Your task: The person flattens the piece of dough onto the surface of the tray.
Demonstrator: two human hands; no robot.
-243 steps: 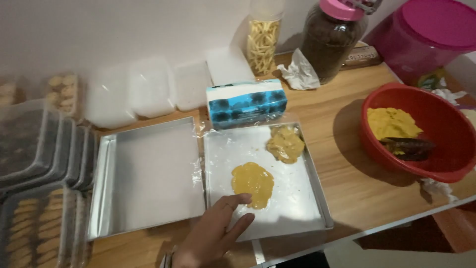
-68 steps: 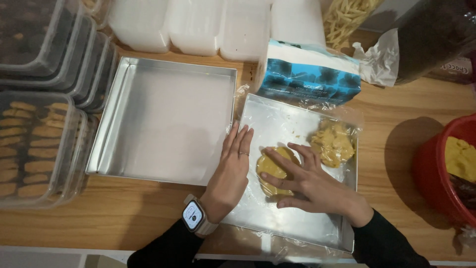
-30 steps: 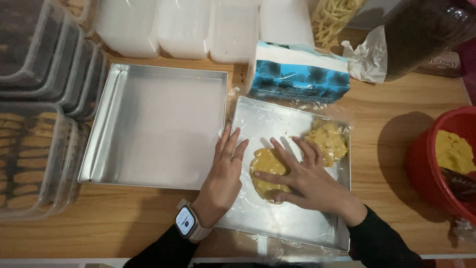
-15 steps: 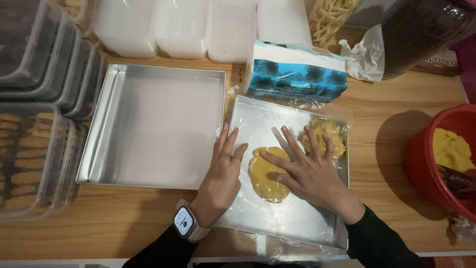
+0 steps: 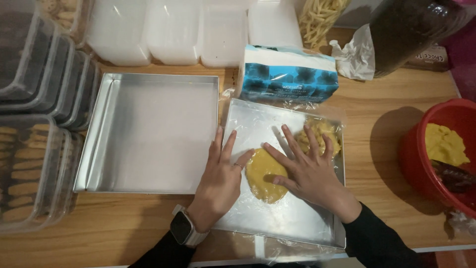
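Observation:
A flattened yellow dough disc (image 5: pixel 263 174) lies under clear plastic wrap on an upturned metal tray (image 5: pixel 292 223). My right hand (image 5: pixel 310 171) lies flat with fingers spread, its palm on the disc's right side and its fingertips reaching a second, rougher dough lump (image 5: pixel 325 134) at the tray's far right. My left hand (image 5: pixel 220 181), with a ring and a smartwatch at the wrist, presses flat on the wrap at the disc's left edge.
An empty square metal tray (image 5: pixel 146 131) sits to the left. A blue tissue pack (image 5: pixel 287 74) lies behind the trays. A red bowl (image 5: pixel 421 159) with dough stands at right. Stacked clear cookie containers (image 5: pixel 34 149) fill the left, white tubs (image 5: pixel 193 30) the back.
My right hand has slid rightwards off the disc's centre and spread flat; the dough disc looks wider and smoother than before. My left hand has stayed flat at its left edge.

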